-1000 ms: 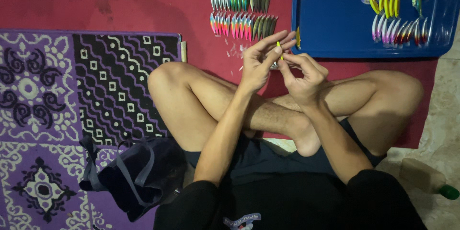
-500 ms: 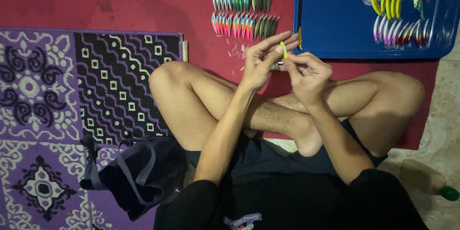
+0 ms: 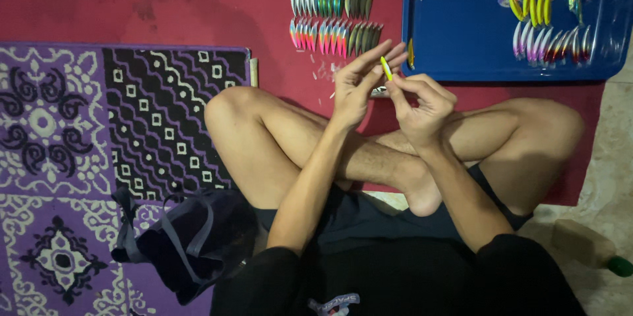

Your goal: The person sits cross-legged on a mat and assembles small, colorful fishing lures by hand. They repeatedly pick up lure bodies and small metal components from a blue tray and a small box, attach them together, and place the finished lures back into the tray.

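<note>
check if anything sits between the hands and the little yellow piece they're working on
Nothing visible does. The yellow piece is pinched directly between the fingers of the left hand and the right hand, held up above the crossed legs, apart from the blue tray.

The yellow lure (image 3: 386, 68) is a small, slim, spindle-shaped piece, bright yellow-green, tapered toward both ends. It stands nearly upright, leaning slightly to the left at its top end. It is pinched between the two hands: the left hand (image 3: 359, 85) meets it from the left side with its fingers extended upward past it, and the right hand (image 3: 422, 102) grips its lower end from the right with curled fingers. The upper half of the lure is exposed above the fingertips; the lower end is hidden by the fingers. It is held off the floor, above the crossed legs.
</note>
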